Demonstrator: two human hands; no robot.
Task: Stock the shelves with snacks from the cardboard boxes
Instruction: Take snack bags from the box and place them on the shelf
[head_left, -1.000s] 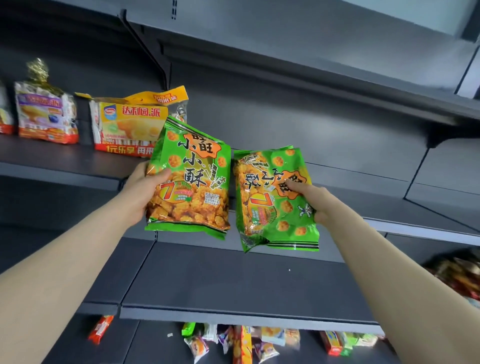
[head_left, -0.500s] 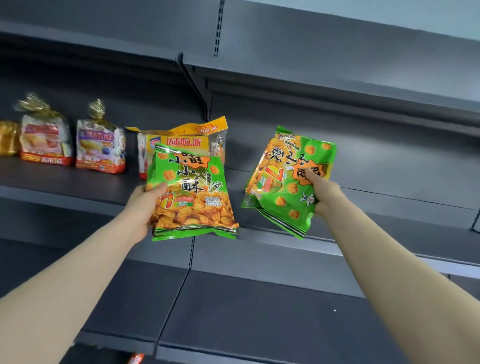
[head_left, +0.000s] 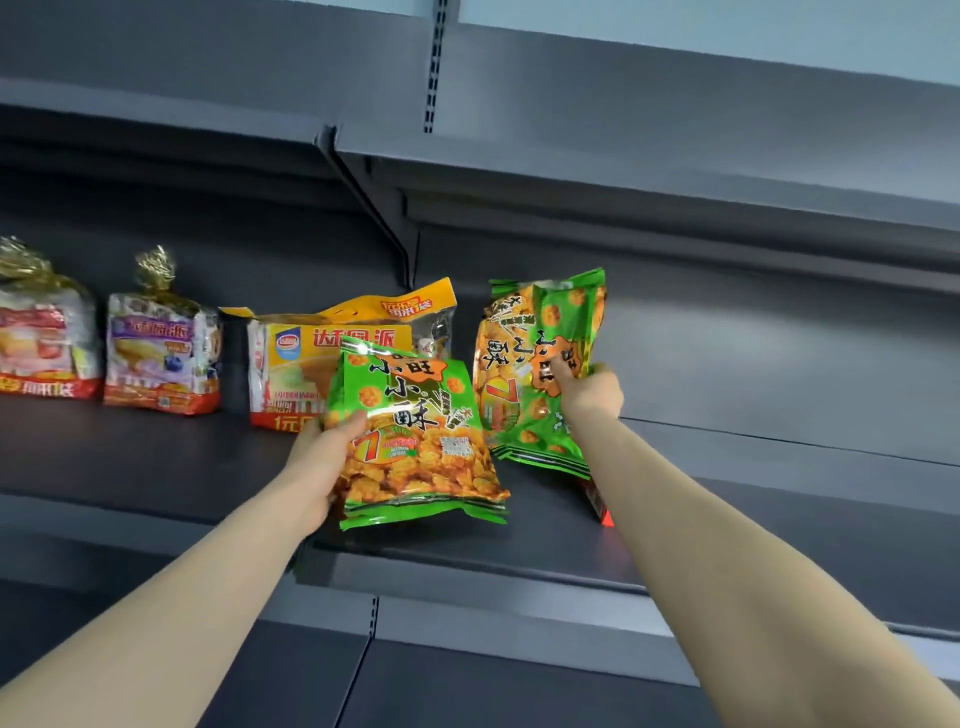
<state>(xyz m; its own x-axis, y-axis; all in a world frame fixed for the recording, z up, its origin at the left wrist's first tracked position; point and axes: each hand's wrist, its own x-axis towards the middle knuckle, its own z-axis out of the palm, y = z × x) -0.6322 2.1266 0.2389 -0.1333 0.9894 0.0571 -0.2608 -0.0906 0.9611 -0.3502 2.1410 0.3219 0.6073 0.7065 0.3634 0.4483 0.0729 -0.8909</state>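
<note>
Head cam: left hand (head_left: 322, 457) grips the left green bag (head_left: 415, 441) by its side edge, thumb on the front, low over the front of the shelf (head_left: 156, 467); can't tell if it touches. Right hand (head_left: 589, 395) pinches the right green bag (head_left: 530, 374) mid-body. That bag is turned sideways, its bottom edge at the deck further back. Both look light, puffy and crinkly, prob. slick foil w/ brittle crackers inside, so I'd hold by an edge or seam, no squeezing. Yellow pie pack (head_left: 322, 358) sits just behind the left bag and crowds that spot. Two gold-tied cake bags (head_left: 156, 353) stand farther left. Small red item (head_left: 597, 506) by the right forearm, unclear what. Upper shelf (head_left: 623, 176) overhangs, limiting headroom.
</note>
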